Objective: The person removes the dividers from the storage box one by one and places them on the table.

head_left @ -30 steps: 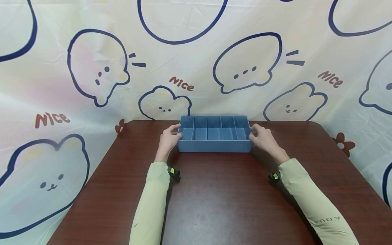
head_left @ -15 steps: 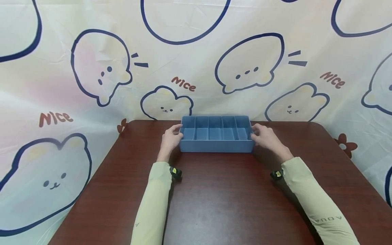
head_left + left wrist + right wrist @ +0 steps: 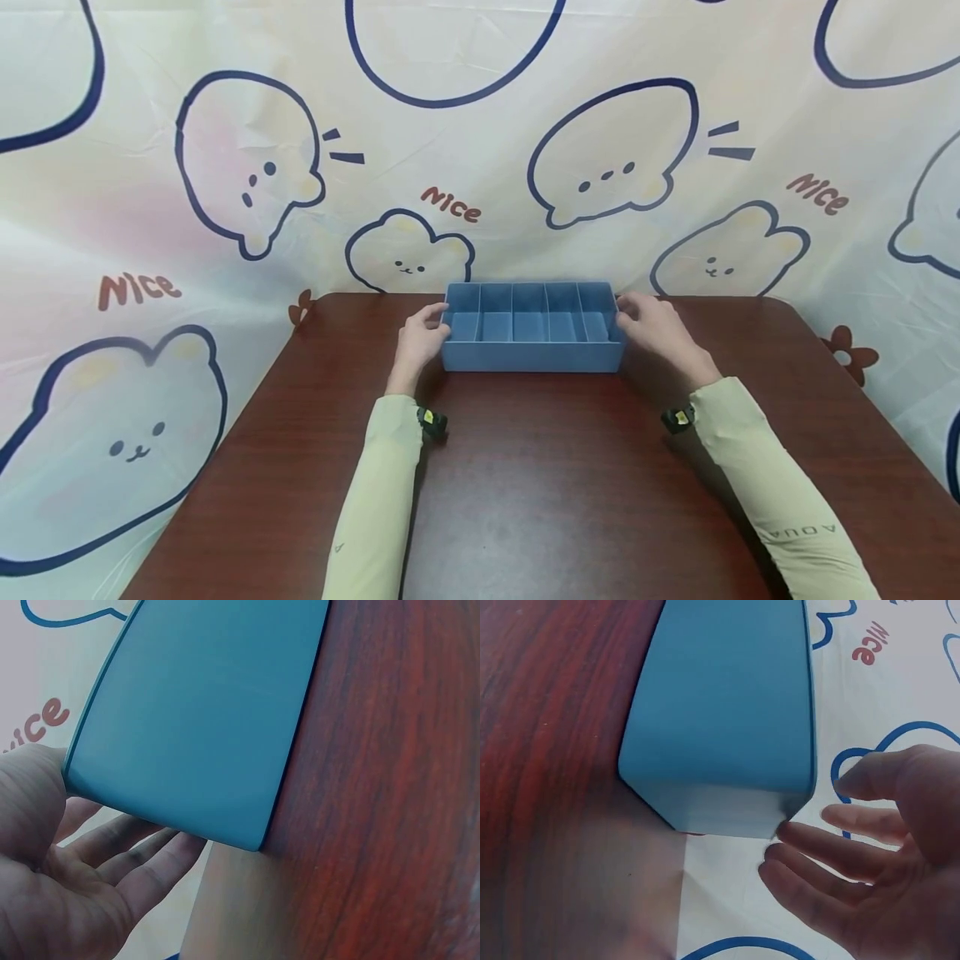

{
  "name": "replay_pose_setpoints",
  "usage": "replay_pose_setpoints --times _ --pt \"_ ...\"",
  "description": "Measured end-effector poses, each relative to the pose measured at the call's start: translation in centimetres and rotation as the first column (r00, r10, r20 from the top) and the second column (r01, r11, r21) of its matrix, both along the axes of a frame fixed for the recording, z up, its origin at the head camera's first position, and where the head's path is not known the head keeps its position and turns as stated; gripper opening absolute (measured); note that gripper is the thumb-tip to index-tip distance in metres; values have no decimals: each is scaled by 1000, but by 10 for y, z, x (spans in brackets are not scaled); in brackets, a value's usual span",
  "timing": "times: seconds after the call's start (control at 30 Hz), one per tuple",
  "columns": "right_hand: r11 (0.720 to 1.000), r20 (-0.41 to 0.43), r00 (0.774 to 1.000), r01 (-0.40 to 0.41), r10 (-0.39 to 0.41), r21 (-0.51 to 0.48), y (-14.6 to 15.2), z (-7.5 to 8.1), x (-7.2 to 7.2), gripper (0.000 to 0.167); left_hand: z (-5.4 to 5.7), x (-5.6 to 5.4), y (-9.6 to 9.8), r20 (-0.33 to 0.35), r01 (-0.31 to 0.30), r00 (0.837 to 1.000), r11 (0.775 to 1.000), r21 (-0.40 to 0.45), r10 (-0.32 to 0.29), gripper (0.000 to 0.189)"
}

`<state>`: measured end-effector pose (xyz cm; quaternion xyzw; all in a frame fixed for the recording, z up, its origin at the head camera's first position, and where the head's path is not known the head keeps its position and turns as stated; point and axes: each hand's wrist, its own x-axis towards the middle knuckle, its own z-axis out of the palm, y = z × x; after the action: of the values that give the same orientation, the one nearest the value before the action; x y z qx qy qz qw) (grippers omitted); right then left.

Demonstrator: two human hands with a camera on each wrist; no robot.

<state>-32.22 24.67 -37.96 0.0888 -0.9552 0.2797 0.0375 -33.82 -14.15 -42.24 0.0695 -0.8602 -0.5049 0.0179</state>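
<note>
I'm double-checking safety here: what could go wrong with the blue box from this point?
The blue box sits near the far edge of the table, so a push away might tip it over.

The right hand has its thumb clear of the box in its wrist view; a lift now could load mostly the left hand and tilt the box.

In front of the box [image 3: 532, 357], open tabletop [image 3: 540, 475] leaves a way in between the left sleeve [image 3: 371, 500] and right sleeve [image 3: 780, 492]. Above the box, the way down is free, but dividers [image 3: 513, 312] bar sideways passage inside. The left hand [image 3: 420, 337] blocks the box's left end. At its right end, a gap separates the right hand's [image 3: 658, 327] thumb [image 3: 885, 774] from the box. Behind the box, a patterned sheet [image 3: 495, 158] closes off the far side.
</note>
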Motion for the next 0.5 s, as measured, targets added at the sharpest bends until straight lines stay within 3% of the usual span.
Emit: replay_pose_setpoints --times 0.2,0.5 --pt "999 -86 996 27 -30 -38 -2 5 0 38 0 -2 2 -2 12 1000 1000 2 -12 47" --pt "994 -160 987 -47 31 -96 -15 9 0 35 1 0 1 -4 4 1000 1000 -9 -4 46"
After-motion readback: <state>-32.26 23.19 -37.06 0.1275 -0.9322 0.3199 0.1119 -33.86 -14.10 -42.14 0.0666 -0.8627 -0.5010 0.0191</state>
